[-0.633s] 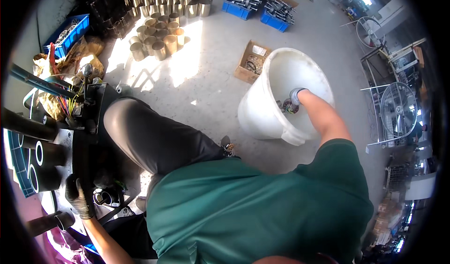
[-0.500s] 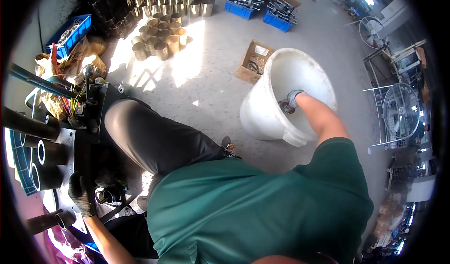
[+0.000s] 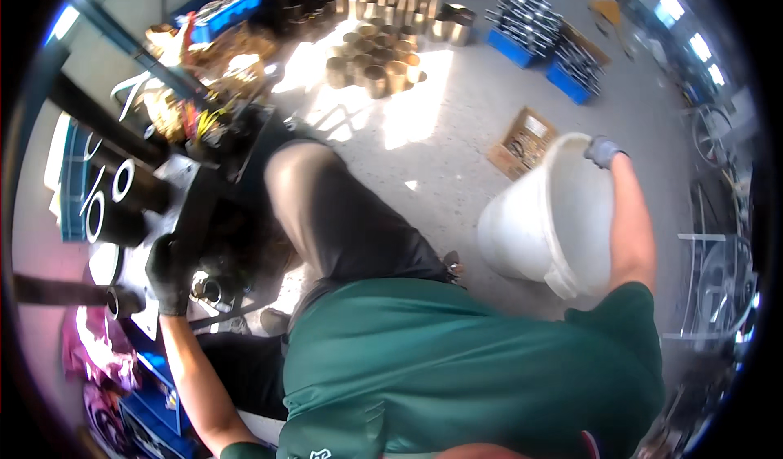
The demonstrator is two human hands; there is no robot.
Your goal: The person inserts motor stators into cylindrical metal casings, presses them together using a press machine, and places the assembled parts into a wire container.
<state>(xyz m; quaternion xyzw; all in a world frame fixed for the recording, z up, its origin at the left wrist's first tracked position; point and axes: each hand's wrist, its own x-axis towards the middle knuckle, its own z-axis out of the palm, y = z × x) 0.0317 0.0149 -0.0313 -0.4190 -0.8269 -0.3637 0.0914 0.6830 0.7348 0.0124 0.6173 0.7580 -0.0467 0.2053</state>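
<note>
At the right, a large white plastic bucket (image 3: 522, 227) leans with its mouth toward me. My right hand (image 3: 603, 151), in a grey glove, is at the bucket's far rim, fingers curled over the edge; slight blur hides their tips. My left hand (image 3: 169, 275), in a dark glove, lies on the edge of a grey metal machine plate (image 3: 181, 186) with the fingers stretched out. Nothing shows in it. Beside it on the plate stand dark thick-walled metal tubes (image 3: 143, 188), and a dark round bar (image 3: 61, 290) ends near the wrist.
A cardboard box (image 3: 510, 164) with small parts sits beyond the bucket. Brass-coloured metal sleeves (image 3: 375, 80) stand in sunlight on the floor. Blue bins (image 3: 510, 47) hold metal shafts at the back. Another blue bin (image 3: 224, 15) is at the far left; a wire-guarded fan (image 3: 722, 275) stands right.
My right hand has come up from inside the bucket to its far rim. The whole view has swung, shifting the scene rightward and down. My left hand stays at the plate.
</note>
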